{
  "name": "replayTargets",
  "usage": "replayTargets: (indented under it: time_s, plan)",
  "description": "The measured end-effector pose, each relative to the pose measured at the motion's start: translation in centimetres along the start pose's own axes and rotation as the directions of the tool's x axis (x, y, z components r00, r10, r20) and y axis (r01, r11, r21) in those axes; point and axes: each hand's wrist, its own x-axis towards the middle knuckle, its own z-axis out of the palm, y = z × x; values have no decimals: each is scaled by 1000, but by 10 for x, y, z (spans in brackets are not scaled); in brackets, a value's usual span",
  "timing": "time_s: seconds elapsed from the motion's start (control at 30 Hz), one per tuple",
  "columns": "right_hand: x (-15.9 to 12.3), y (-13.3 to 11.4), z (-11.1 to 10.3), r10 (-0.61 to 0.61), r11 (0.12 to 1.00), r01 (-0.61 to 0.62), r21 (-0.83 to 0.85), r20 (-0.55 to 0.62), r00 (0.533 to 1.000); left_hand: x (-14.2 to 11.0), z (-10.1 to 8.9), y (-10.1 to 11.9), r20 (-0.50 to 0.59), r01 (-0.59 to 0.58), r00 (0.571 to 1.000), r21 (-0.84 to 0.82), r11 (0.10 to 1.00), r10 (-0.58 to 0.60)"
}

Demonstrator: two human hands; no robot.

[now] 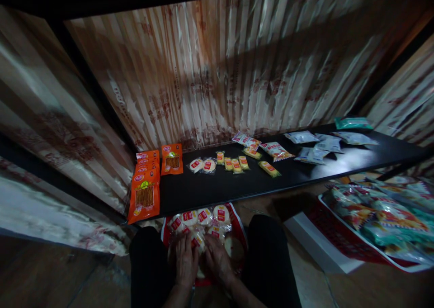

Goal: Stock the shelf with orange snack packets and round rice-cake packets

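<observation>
Between my knees stands a red basket (240,221) with a white rim, filled with round, pale crackers in clear wrappers (204,216) with red labels. Both hands are down in it. My left hand (186,259) lies over the crackers on the left, fingers stretched forward and touching the wrappers. Close beside it, my right hand (217,257) rests on the packs with its fingers extended. One wrapped cracker (197,241) shows between the two hands. Their undersides are hidden, and I cannot see a firm grip on any pack.
Ahead runs a black shelf (206,190). It carries orange snack bags (145,195), two round crackers (202,164), small yellow packs (236,164), red-and-white packs (276,151) and silvery packs (313,154). At right stands another red basket (339,235) heaped with bagged snacks beside a white box (318,242).
</observation>
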Motion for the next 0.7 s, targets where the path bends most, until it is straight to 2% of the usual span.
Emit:
replayTargets:
  time_s: [0.17,0.33,0.4,0.53,0.7]
  plan:
    - [3,-4,-9,74,984,-70,163,-18,997,1,-5,8,36,-16,999,-11,1000,16]
    - [4,-8,-19,121,969,-112,222,-27,992,-1,-20,20,43,20,999,-2,1000,-20]
    - [2,-8,-22,150,965,-141,220,-23,988,-4,-24,26,46,45,998,11,999,-46]
    - [-5,-5,-23,188,967,-183,176,-8,982,-16,-22,30,97,-5,995,-9,1000,6]
    - [-4,0,-19,201,977,-202,72,16,979,-17,-16,25,66,-49,997,5,999,49]
